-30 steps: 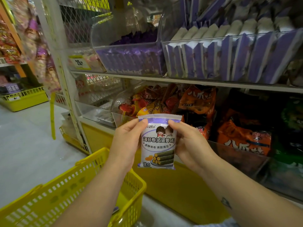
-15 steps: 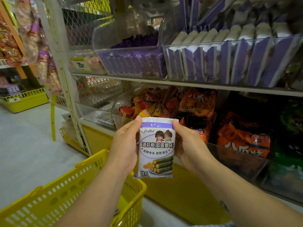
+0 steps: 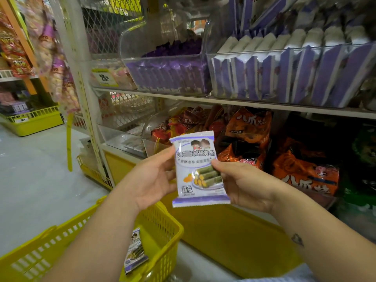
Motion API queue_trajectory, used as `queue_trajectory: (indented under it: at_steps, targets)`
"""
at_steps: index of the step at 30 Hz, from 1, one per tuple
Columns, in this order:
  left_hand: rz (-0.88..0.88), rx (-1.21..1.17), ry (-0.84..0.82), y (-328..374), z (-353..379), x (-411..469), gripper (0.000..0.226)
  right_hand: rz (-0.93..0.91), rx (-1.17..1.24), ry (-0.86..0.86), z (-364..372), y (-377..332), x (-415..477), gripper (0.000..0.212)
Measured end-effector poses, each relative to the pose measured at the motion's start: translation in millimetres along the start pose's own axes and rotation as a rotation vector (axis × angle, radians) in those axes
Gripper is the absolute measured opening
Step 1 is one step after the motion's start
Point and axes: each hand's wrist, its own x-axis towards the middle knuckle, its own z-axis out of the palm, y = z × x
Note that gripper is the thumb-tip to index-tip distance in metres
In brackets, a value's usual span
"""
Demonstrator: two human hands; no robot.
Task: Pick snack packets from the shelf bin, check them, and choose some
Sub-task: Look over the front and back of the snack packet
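Note:
In front of the lower shelf I hold a white and purple snack packet [image 3: 198,169], its printed face toward me and its top leaning slightly left. My left hand [image 3: 152,178] holds its left edge, thumb at the front and fingers behind. My right hand [image 3: 242,184] pinches its right edge, with the thumb lying across the print. On the upper shelf a clear bin [image 3: 284,94] holds several upright packets in the same purple and white. A similar packet [image 3: 135,250] lies in the yellow basket [image 3: 162,226] under my left forearm.
A second clear bin [image 3: 168,78] with purple packets stands left of the first. Orange and red snack bags [image 3: 250,127] fill the lower shelf behind my hands. A white mesh shelf post [image 3: 85,82] rises at the left, with open floor [image 3: 30,169] beyond it.
The packet has tilted and shifted slightly right. Both hands have slid from its top corners to its side edges. The view has dropped, showing a packet lying in the basket.

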Motion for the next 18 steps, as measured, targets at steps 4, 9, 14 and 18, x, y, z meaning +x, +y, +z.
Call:
queue_trajectory:
  at_steps: [4,9,14,18]
  targets:
    - [-0.06,0.034,-0.184,0.3,-6.7,-2.6,0.044,0.035,0.115,0.037,0.3,-3.5,-0.4,0.035]
    - [-0.108,0.008,-0.249,1.5,-9.9,-3.5,0.044,0.053,0.139,0.036,1.6,-1.8,0.4,0.035]
    - [-0.088,0.019,-0.236,0.2,-7.0,-3.0,0.051,-0.018,0.126,0.038,4.6,-1.4,0.9,0.036]
    - [0.205,0.367,0.149,-20.9,11.2,8.0,0.051,-0.196,-0.205,0.245,9.8,3.6,7.5,0.033]
